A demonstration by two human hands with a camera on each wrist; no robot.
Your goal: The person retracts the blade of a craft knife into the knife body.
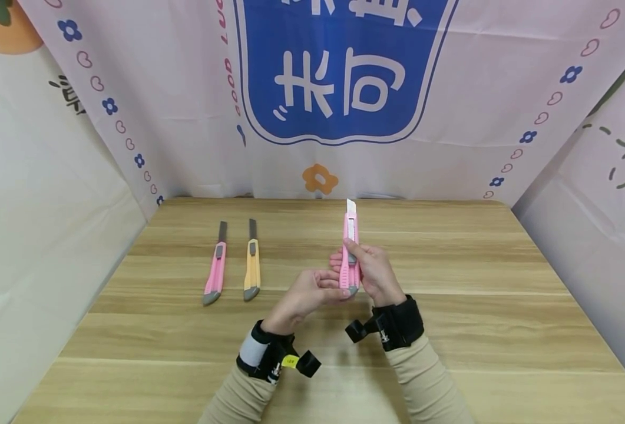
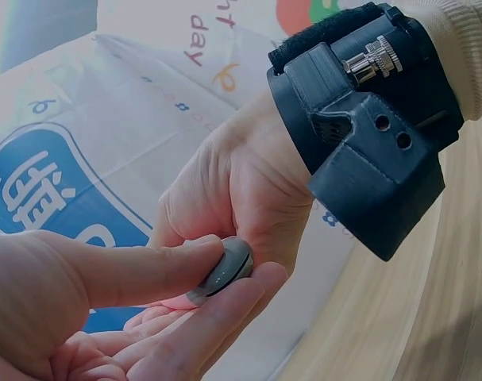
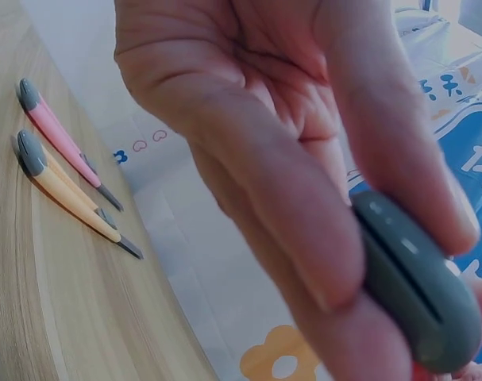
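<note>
Both hands hold a pink utility knife (image 1: 347,275) over the middle of the table, its blade sticking out and pointing away from the person. My right hand (image 1: 377,272) grips the body, the thumb lying along the front near the slider. At the bottom end, my left hand (image 1: 306,296) pinches the knife by its grey end cap (image 2: 229,270) between thumb and fingers. The right wrist view shows this grey cap (image 3: 419,286) up close, between the left hand's (image 3: 256,151) thumb and fingers; most of the pink body is hidden there.
To the left, another pink utility knife (image 1: 216,271) and a yellow utility knife (image 1: 252,268) lie side by side on the wooden table (image 1: 482,306), blades out and pointing away. A printed cloth (image 1: 195,159) hangs behind the far edge, with pale cloths at both sides.
</note>
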